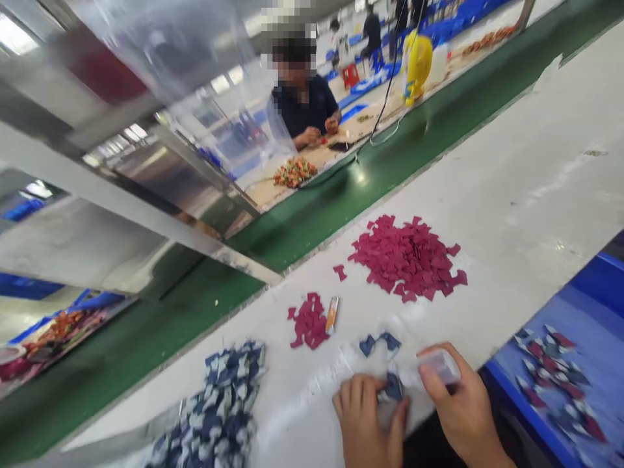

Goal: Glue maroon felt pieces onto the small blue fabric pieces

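Note:
My left hand (pixel 366 419) rests on the white table, its thumb and forefinger closed on the edges of a small dark blue piece (pixel 394 387). In my right hand (pixel 465 406) is a small translucent white bottle (pixel 442 366), gripped between thumb and fingers and tilted toward that piece. Just beyond lie two more dark blue pieces (pixel 367 346), close together. A small maroon pile (pixel 310 323) of cut pieces sits farther off, an orange-and-silver lighter-like object (pixel 332 316) beside it. Behind is a larger heap of maroon pieces (pixel 409 257).
A heap of dark blue and pale pieces (pixel 219 403) lies at the left. At the right, a blue bin (pixel 526 416) holds several joined maroon, blue and pale pieces. A green conveyor strip (pixel 336 195) runs behind the table, with a co-worker (pixel 305 97) seated across it.

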`<move>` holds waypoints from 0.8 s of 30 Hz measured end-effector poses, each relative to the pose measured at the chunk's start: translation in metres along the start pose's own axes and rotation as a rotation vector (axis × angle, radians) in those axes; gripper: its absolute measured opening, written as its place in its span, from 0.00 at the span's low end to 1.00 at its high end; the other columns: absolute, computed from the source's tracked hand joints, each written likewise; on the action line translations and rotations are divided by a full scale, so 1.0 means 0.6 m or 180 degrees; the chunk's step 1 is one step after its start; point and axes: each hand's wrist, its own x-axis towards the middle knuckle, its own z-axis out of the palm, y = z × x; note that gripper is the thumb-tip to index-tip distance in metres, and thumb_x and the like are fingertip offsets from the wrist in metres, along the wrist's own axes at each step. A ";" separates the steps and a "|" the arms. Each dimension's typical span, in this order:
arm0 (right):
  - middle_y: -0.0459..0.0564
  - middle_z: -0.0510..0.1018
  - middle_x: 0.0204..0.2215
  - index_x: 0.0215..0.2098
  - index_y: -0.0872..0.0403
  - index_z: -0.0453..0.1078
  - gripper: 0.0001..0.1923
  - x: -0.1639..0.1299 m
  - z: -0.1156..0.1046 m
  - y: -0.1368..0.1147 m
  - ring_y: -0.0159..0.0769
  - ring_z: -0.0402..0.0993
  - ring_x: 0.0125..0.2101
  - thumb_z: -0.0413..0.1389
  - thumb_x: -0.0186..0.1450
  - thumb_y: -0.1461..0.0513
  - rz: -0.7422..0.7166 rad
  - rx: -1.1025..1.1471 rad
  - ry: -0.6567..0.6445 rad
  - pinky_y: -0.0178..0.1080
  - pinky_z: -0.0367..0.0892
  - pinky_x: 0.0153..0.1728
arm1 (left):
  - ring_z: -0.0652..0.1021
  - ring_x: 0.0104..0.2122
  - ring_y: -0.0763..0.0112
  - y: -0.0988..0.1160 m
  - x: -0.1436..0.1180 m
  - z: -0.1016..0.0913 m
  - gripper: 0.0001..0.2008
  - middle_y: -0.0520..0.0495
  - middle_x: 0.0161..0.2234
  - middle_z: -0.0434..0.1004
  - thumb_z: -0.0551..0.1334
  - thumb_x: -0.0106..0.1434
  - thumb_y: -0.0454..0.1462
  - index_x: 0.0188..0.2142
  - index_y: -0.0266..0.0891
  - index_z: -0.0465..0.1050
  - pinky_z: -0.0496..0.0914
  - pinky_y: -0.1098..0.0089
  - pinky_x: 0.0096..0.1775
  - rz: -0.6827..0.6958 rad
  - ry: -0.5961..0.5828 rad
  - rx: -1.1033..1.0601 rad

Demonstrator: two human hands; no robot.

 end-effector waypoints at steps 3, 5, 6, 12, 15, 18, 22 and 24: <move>0.40 0.76 0.23 0.37 0.50 0.75 0.13 0.008 -0.015 0.000 0.32 0.71 0.21 0.62 0.74 0.51 -0.0400 -0.0174 -0.0333 0.31 0.68 0.23 | 0.76 0.43 0.59 0.015 0.007 -0.010 0.10 0.50 0.41 0.81 0.72 0.69 0.36 0.45 0.46 0.73 0.64 0.59 0.46 0.0042 -0.0002 -0.0221; 0.40 0.76 0.23 0.38 0.50 0.75 0.10 0.012 -0.021 0.005 0.31 0.72 0.20 0.62 0.74 0.54 -0.0583 -0.0283 -0.0479 0.31 0.68 0.22 | 0.75 0.42 0.60 0.022 0.014 -0.017 0.13 0.52 0.41 0.80 0.74 0.67 0.35 0.45 0.46 0.73 0.62 0.60 0.45 0.0105 0.0016 -0.0311; 0.40 0.77 0.23 0.38 0.50 0.75 0.09 0.013 -0.024 0.007 0.31 0.72 0.20 0.62 0.74 0.55 -0.0629 -0.0329 -0.0513 0.31 0.68 0.21 | 0.75 0.42 0.61 0.025 0.018 -0.020 0.14 0.53 0.40 0.80 0.75 0.66 0.35 0.45 0.46 0.72 0.62 0.61 0.44 0.0119 0.0026 -0.0337; 0.39 0.75 0.22 0.37 0.50 0.74 0.09 0.014 -0.024 0.003 0.29 0.69 0.18 0.63 0.74 0.56 -0.0626 -0.0404 -0.0534 0.30 0.66 0.20 | 0.75 0.42 0.61 0.033 0.025 -0.024 0.17 0.54 0.40 0.80 0.78 0.62 0.34 0.44 0.46 0.73 0.61 0.62 0.45 0.0133 0.0041 -0.0353; 0.39 0.76 0.23 0.37 0.50 0.74 0.09 0.013 -0.022 -0.002 0.29 0.71 0.19 0.63 0.74 0.56 -0.0604 -0.0420 -0.0555 0.30 0.67 0.21 | 0.75 0.42 0.62 0.035 0.024 -0.023 0.17 0.54 0.39 0.80 0.78 0.63 0.34 0.44 0.45 0.73 0.61 0.61 0.45 0.0114 0.0054 -0.0353; 0.40 0.79 0.24 0.38 0.50 0.74 0.08 0.013 -0.021 -0.004 0.30 0.74 0.21 0.63 0.75 0.57 -0.0579 -0.0451 -0.0590 0.30 0.69 0.23 | 0.75 0.42 0.62 0.036 0.024 -0.023 0.16 0.54 0.40 0.80 0.77 0.64 0.36 0.44 0.45 0.72 0.61 0.61 0.44 0.0095 0.0023 -0.0371; 0.40 0.79 0.24 0.38 0.49 0.74 0.08 0.013 -0.021 -0.004 0.30 0.74 0.21 0.62 0.75 0.57 -0.0625 -0.0509 -0.0618 0.30 0.69 0.23 | 0.75 0.42 0.61 0.036 0.024 -0.024 0.16 0.53 0.40 0.80 0.77 0.65 0.36 0.44 0.46 0.72 0.61 0.61 0.45 0.0080 0.0003 -0.0377; 0.40 0.78 0.24 0.38 0.49 0.73 0.08 0.012 -0.022 -0.003 0.31 0.74 0.21 0.62 0.75 0.57 -0.0631 -0.0535 -0.0635 0.31 0.69 0.22 | 0.75 0.42 0.61 0.036 0.024 -0.023 0.15 0.53 0.40 0.80 0.76 0.65 0.36 0.44 0.45 0.72 0.61 0.61 0.45 0.0083 0.0014 -0.0377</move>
